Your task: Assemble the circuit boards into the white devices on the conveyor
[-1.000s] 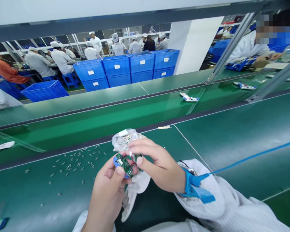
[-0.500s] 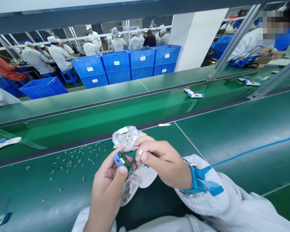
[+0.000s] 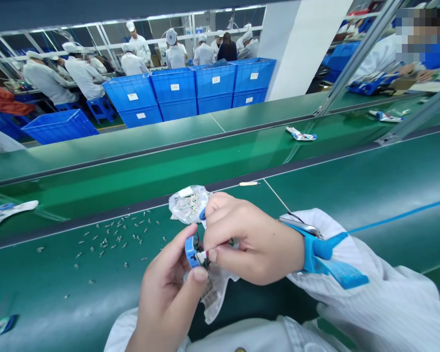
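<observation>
My left hand point(image 3: 172, 283) grips a blue-edged circuit board assembly point(image 3: 192, 252) between thumb and fingers. At the board's right side sits a small white wire connector point(image 3: 202, 255), with red wire at its back. My right hand point(image 3: 247, 239) is closed in a pinch at this connector, its fingertips against the wire end. Whether the connector is fully seated in the board, I cannot tell. A white, partly translucent plastic shell point(image 3: 217, 293) hangs beneath both hands; my right hand hides part of it. Around my right wrist is a blue strap point(image 3: 324, 254).
Just beyond my hands lies a clear bag point(image 3: 187, 205) of small parts. Small metal pieces point(image 3: 121, 234) are scattered to the left. A thin pale tool point(image 3: 249, 184) rests near the belt edge. The green conveyor point(image 3: 161, 171) carries white-and-blue assemblies point(image 3: 302, 135). A blue cord point(image 3: 399, 217) runs rightward.
My right hand has brought the white connector left and down against the board. My left hand has turned the board so its blue edge faces me more. The belt assemblies have shifted right.
</observation>
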`<state>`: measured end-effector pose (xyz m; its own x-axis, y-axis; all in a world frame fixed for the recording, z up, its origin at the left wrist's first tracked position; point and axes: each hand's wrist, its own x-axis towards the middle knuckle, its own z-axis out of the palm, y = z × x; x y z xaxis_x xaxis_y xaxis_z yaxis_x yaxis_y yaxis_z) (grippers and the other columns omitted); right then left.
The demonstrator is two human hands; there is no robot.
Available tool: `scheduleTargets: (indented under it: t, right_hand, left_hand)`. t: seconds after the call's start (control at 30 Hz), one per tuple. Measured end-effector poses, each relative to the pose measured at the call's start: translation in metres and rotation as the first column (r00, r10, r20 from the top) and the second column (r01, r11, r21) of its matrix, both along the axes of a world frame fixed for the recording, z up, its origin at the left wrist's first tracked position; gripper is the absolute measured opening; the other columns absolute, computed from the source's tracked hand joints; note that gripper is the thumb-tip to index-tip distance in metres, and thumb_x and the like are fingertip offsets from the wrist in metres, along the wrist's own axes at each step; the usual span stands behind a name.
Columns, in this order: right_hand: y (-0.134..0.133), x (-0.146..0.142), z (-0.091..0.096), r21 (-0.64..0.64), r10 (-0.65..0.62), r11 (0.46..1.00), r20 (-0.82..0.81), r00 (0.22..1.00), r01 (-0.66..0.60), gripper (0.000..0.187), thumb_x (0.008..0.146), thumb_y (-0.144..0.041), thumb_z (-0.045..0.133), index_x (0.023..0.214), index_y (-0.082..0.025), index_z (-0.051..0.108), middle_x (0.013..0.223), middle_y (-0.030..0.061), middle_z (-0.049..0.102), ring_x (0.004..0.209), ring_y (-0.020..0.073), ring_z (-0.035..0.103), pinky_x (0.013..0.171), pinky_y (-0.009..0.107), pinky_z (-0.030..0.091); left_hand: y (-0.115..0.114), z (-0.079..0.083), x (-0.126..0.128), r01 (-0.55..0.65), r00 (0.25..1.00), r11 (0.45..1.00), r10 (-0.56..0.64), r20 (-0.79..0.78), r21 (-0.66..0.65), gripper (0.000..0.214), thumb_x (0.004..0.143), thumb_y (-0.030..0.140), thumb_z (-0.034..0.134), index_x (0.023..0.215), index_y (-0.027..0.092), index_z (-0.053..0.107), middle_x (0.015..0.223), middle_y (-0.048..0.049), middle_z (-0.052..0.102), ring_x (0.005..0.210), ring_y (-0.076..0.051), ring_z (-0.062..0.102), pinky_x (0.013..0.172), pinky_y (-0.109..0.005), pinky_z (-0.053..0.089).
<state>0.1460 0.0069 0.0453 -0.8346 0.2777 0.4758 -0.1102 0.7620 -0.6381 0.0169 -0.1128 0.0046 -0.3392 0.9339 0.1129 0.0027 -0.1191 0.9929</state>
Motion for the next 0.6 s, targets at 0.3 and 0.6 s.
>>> scheduleTargets:
  t: [0.3, 0.6]
  right_hand:
    - [0.0019, 0.0021, 0.0067, 0.000, 0.062, 0.998, 0.085, 0.994, -0.062, 0.025, 0.072, -0.011, 0.041, 0.048, -0.017, 0.043, 0.045, -0.0015, 0.046, 0.052, 0.0102, 0.033, 0.067, 0.028, 0.033]
    - [0.0037, -0.0003, 0.0098, -0.023, 0.094, 0.996, 0.164, 0.982, -0.092, 0.024, 0.072, -0.008, 0.041, 0.051, -0.017, 0.047, 0.046, -0.0018, 0.048, 0.052, 0.0100, 0.033, 0.069, 0.027, 0.035]
  left_hand:
    - [-0.0029, -0.0069, -0.0092, 0.100, 0.990, 0.995, -0.100, -0.098, -0.007, 0.039, 0.084, 0.028, 0.064, 0.121, 0.040, 0.059, 0.105, 0.0053, 0.071, 0.089, -0.011, 0.067, 0.078, -0.014, 0.051]
    - [-0.0044, -0.0061, -0.0093, 0.127, 0.991, 0.992, -0.127, -0.050, -0.011, 0.038, 0.084, 0.028, 0.064, 0.121, 0.034, 0.060, 0.111, 0.0001, 0.070, 0.093, -0.016, 0.067, 0.080, -0.020, 0.052]
